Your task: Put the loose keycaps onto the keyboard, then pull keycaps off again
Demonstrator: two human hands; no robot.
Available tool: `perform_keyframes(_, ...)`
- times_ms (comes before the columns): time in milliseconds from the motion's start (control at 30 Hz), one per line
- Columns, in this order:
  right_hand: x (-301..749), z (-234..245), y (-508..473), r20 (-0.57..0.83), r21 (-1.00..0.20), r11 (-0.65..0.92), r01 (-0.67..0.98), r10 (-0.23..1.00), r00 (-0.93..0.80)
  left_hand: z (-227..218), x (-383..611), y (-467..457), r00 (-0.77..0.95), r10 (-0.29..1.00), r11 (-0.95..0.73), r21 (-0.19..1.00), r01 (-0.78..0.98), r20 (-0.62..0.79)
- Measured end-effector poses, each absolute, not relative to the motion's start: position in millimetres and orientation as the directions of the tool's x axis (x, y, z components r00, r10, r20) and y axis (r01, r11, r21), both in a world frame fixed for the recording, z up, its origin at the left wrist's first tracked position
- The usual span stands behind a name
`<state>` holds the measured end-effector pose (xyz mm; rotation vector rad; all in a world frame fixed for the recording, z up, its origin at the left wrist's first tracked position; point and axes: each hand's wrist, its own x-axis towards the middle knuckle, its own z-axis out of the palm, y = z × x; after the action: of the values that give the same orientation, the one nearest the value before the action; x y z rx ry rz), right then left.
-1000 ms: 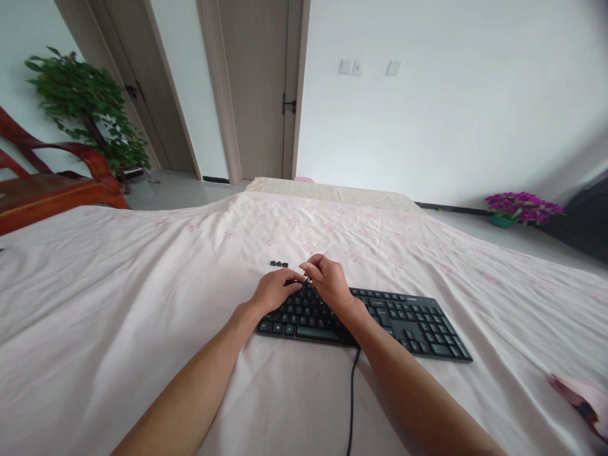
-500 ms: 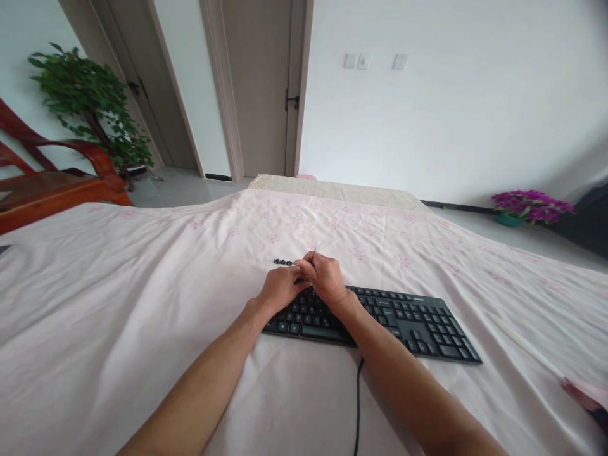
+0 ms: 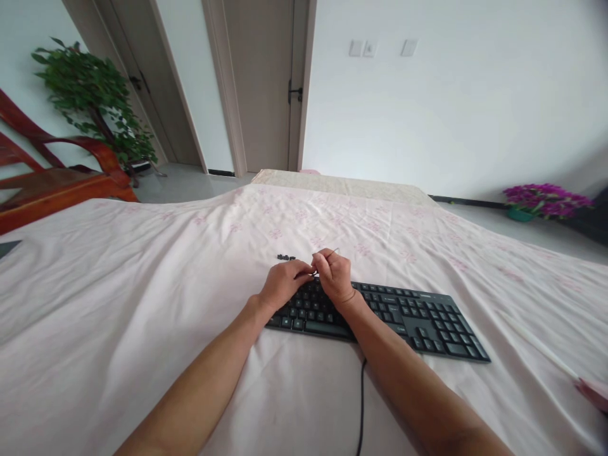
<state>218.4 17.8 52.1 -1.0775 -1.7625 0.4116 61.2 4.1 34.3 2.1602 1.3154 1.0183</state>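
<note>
A black computer keyboard [image 3: 399, 316] lies on the cloth under both my hands. Over its upper left part, my left hand [image 3: 284, 282] has thumb and forefinger closed on a small black piece [image 3: 314, 273] that looks like a keycap. Closed beside it, my right hand [image 3: 335, 273] grips a thin wire tool [image 3: 334, 251], whose end sticks out above the fingers. The two hands meet at the small piece, just above the keys. Several loose black keycaps [image 3: 285, 257] sit in a row on the cloth beyond my left hand.
A pale floral cloth [image 3: 190, 304] with folds covers the wide surface. The keyboard cable [image 3: 361, 405] runs toward me between my forearms. Farther off stand a wooden chair [image 3: 66, 190], a green plant [image 3: 85, 88] and purple flowers [image 3: 546, 199].
My right hand has shifted slightly right and tilted the wire tool from upright to slanting. The small black piece now shows between my hands, lifted above the keys. The view has shifted slightly.
</note>
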Motion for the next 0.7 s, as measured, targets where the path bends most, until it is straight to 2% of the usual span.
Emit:
perform_keyframes(100,219.5,53.4,19.6,0.513,-0.775,0.494,0.395,0.856,-0.065,30.9,61.0,9.8,0.316,0.889,-0.448,0.769,0.456,0.331)
perform_keyframes(167,220.7,54.5,18.2,0.51,-0.781,0.495,0.38,0.857,-0.068,29.0,61.1,11.5,0.323,0.894,-0.432,0.794,0.428,0.312)
perform_keyframes(300,223.9,60.4,12.4,0.562,-0.723,0.534,0.439,0.824,-0.075,28.2,60.5,10.5,0.298,0.9,-0.428,0.769,0.475,0.317)
perform_keyframes(433,228.0,75.7,11.8,0.589,-0.584,0.519,0.624,0.8,-0.115,31.9,58.9,9.2,0.27,0.913,-0.406,0.717,0.567,0.305)
perform_keyframes(567,233.3,89.8,19.6,0.408,-0.513,0.448,0.732,0.878,-0.252,37.3,58.3,9.4,0.256,0.932,-0.356,0.788,0.503,0.257)
perform_keyframes(700,239.0,89.9,23.0,0.273,-0.441,0.433,0.786,0.899,-0.342,40.2,54.3,11.2,0.065,0.96,-0.277,0.898,0.342,0.272)
